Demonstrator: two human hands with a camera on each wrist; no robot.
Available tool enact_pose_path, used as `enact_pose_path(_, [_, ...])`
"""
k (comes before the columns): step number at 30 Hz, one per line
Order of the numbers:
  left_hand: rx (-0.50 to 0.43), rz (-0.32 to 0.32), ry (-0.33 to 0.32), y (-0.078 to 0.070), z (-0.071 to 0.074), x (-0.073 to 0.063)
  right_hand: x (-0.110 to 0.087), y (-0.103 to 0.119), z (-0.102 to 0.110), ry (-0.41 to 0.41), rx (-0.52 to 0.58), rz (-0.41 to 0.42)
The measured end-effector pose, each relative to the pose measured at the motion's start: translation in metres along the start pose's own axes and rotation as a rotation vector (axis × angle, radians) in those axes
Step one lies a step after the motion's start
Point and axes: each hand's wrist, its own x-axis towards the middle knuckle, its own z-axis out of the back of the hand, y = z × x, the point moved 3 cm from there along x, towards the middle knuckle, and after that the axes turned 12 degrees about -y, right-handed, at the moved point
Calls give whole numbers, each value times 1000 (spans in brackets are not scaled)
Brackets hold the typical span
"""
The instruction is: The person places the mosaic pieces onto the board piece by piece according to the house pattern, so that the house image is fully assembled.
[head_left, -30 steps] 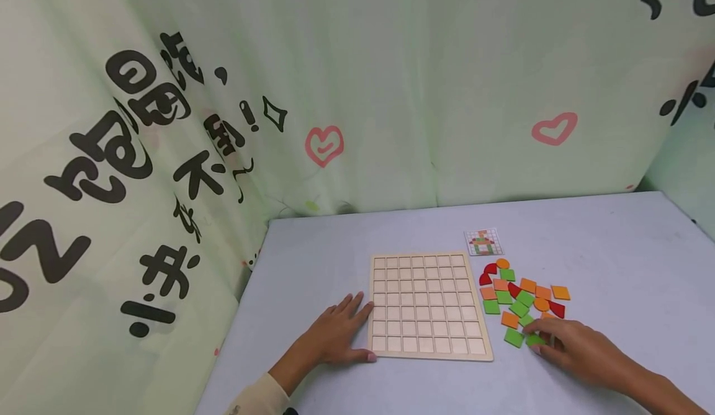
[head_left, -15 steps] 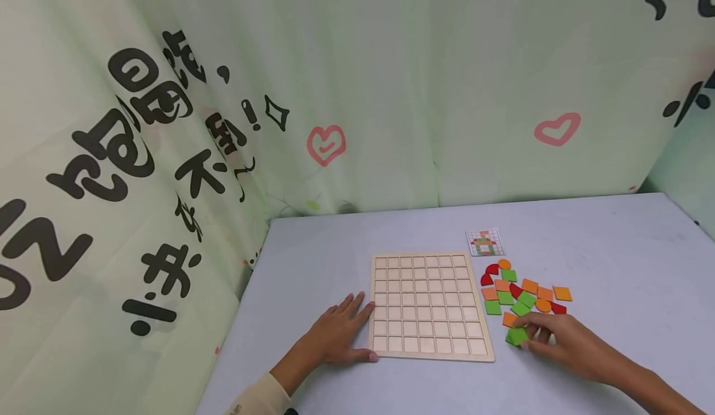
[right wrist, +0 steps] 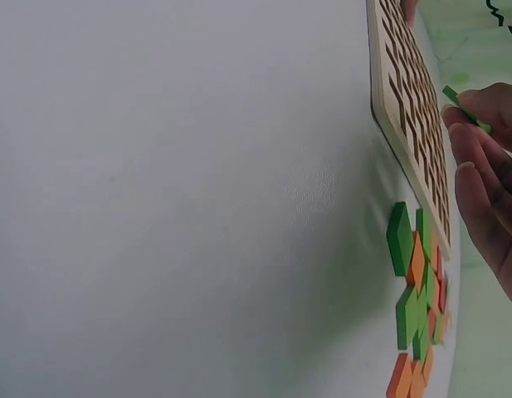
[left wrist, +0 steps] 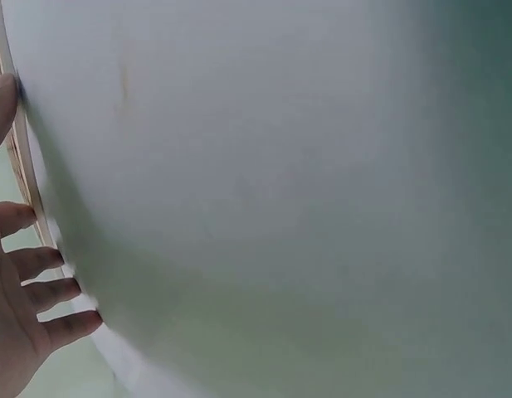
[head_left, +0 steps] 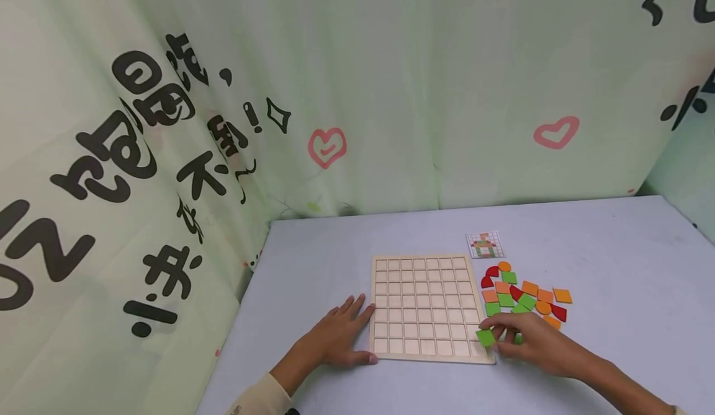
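Right hand (head_left: 537,344): one green square tile (head_left: 486,338) is pinched between thumb and fingertips. Tile: held at the left side of that hand, toward the board; no long axis can be assigned, the outline being square. In the head view it is seen across the right rim of the wooden grid board (head_left: 426,316), close to the near right corner, and is turned slightly against the grid lines. In the right wrist view it is shown nearly edge-on, slanted to the board's face and seemingly apart from it; its exact height cannot be told. Governing relation, as judged: the grid is found to the left of the tile, and the tile's edges are not squared to the cells. Nearer hand: the right, by which the tile is held.

Left hand (head_left: 338,339): nothing is grasped; fingers are spread, and the board's left edge is touched. Loose pieces (head_left: 505,300), in green, orange and red: scattered on the table (head_left: 329,257), just right of the board. Pattern card (head_left: 485,245): laid beyond the board's far right corner.
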Motion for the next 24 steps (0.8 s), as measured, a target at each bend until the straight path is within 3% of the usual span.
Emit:
enact_pose_path(6, [-18, 8, 6, 1, -1, 0, 10, 9, -12, 18, 57, -16])
enact_pose_path(16, [-6, 8, 3, 1, 0, 0, 26, 20, -29, -41, 63, -27])
enact_pose_path(24, [-8, 13, 2, 3, -2, 1, 41, 29, -47, 12, 132, -22])
